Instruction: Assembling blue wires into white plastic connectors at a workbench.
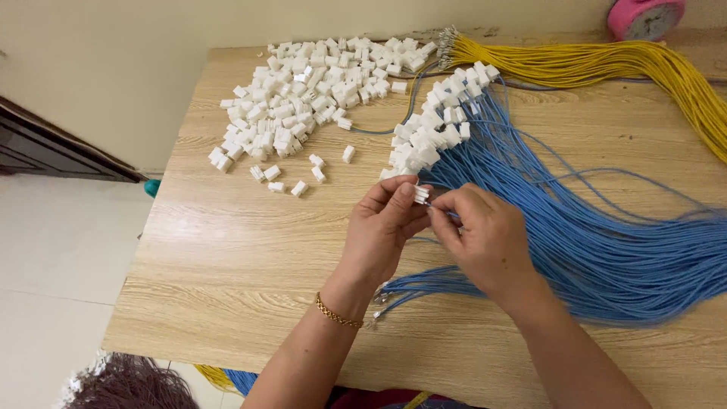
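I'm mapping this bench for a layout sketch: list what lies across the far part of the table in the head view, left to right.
Pile of loose white connectors → blue wires fitted with white connectors → yellow wire bundle → pink round object at the far right edge.

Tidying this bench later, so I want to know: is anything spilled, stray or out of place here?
A few white connectors lie scattered apart from the main pile. One blue wire strays from the blue bundle toward that pile. Otherwise nothing looks damaged; both hands pinch one connector.
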